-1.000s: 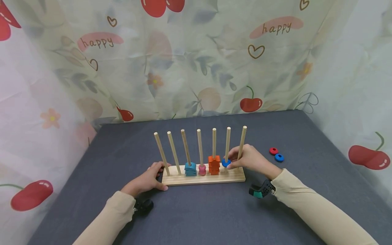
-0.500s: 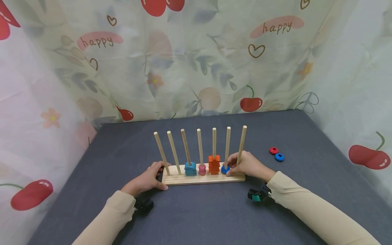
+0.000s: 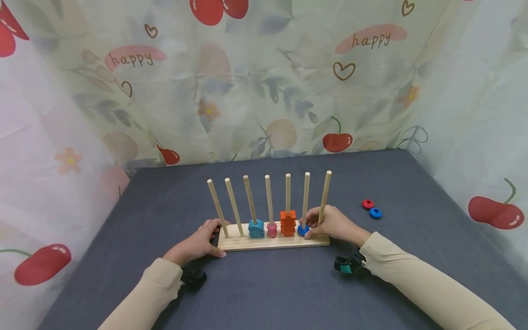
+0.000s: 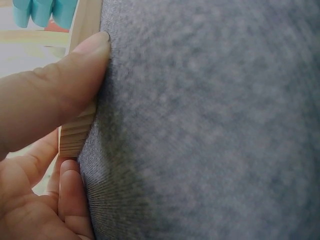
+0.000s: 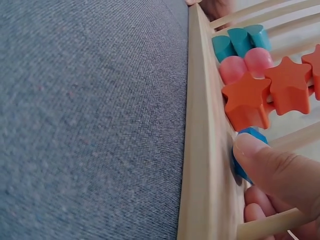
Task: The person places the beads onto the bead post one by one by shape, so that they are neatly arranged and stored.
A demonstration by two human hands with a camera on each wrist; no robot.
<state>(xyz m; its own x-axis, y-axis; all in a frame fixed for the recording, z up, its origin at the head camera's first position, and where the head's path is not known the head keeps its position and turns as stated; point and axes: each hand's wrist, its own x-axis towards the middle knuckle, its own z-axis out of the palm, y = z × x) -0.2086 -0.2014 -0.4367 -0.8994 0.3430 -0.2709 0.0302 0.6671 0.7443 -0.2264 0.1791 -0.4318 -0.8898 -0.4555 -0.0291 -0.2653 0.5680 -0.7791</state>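
Note:
A pale wooden peg board (image 3: 272,246) with several upright pegs lies on the table. At its left end, my left hand (image 3: 198,240) grips the board, thumb along the front edge. My right hand (image 3: 336,224) pinches a blue ring (image 3: 303,231) low on the second peg from the right, down at the board. In the right wrist view, thumb and fingers cover part of this blue ring (image 5: 239,167). Along the board stand teal half-round blocks (image 3: 256,229), pink rounded beads (image 3: 272,229) and a stack of orange star blocks (image 3: 288,224), each on its own peg.
Right of the board, a red ring (image 3: 368,204) and another blue ring (image 3: 375,213) lie flat on the dark grey tablecloth (image 3: 264,288). A patterned curtain (image 3: 247,101) hangs behind the table and along both sides.
My right hand has moved down, bringing the blue ring from partway up its peg to the board. My left hand keeps its grip on the board's left end.

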